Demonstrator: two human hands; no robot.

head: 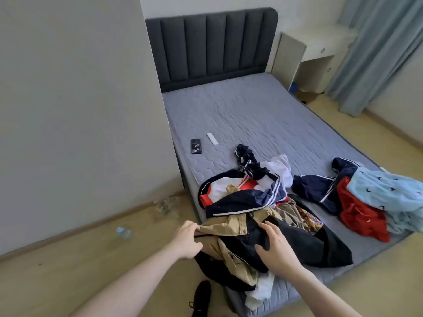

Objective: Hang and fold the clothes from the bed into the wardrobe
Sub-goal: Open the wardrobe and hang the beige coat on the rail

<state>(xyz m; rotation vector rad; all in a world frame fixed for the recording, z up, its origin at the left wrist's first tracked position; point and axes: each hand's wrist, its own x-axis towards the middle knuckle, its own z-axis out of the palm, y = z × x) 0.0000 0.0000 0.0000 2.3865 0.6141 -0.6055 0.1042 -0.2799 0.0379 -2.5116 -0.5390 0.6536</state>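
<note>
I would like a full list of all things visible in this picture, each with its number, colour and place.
tan jacket: one, tan, near bed corner, gripped at its edge
black garment: one, black, over the tan jacket
striped jacket: one, navy, white and red, behind the tan jacket
red garment: one, red, right pile
light blue garment: one, light blue, right pile
phone: one, black, on mattress
remote: one, white, beside the phone
mattress: one, grey
headboard: one, dark grey
bottle: one, clear, on floor
shoe: one, black, on floor
left hand: grips the tan jacket
right hand: open, on the black garment
</note>
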